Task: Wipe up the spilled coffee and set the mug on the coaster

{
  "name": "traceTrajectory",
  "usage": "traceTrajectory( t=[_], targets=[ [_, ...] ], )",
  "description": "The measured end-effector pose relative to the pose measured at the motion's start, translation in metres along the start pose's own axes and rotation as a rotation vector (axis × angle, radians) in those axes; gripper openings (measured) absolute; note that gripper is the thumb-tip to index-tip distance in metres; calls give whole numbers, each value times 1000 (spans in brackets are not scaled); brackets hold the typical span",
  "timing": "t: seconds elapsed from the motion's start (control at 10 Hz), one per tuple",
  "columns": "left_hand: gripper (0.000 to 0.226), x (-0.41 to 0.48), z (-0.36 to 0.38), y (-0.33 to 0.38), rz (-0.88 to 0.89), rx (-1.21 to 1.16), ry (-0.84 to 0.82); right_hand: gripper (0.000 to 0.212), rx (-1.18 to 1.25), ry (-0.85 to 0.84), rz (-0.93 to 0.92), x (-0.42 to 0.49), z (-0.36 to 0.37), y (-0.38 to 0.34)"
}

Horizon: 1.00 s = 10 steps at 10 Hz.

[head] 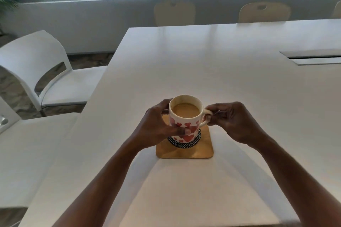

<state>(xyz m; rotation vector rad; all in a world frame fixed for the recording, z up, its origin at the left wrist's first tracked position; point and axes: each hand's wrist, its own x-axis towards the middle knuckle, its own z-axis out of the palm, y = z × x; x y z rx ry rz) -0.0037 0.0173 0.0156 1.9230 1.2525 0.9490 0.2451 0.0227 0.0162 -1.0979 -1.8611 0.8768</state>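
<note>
Mug on coaster, both hands engaged

I am seeing the heart-patterned mug point(185, 120), holding milky coffee, sitting upright on a round black woven coaster point(196, 139) atop a square wooden mat point(203, 148); my left hand point(158, 129) is wrapping its body, my right hand point(231, 121) is pinching the handle, on the white table point(221, 72)

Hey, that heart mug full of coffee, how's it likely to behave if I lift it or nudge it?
The mug looks like glazed ceramic, so probably rigid, somewhat slick and breakable if dropped. The coffee sits fairly high inside, so it likely feels heavy and could slosh over if tilted or jerked. It stands over a round mat on a wooden coaster; a sideways push might shift that stack.
</note>
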Motion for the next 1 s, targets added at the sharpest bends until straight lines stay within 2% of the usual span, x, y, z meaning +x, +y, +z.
traceTrajectory(
  t=[0.5,0.6,0.7,0.8,0.9,1.0],
  targets=[
    [87,-8,4,-10,-18,-50,10,18,-37,13,-10,-6,7,2],
    [85,-7,4,-10,-1,-54,-12,17,-35,-25,22,-6,4,2],
    [79,-4,-9,-12,14,-85,-136,23,55,-59,56,-3,-4,-2],
    [60,7,-27,-17,31,-166,-36,61,-201,182,-16,11,-13,2],
    [58,26,-27,-32,-34,86,299,55,-633,370,-71,30,-8,11],
    [66,37,-11,-43,-79,553,334,59,-826,264,-85,44,9,28]
  ],
)
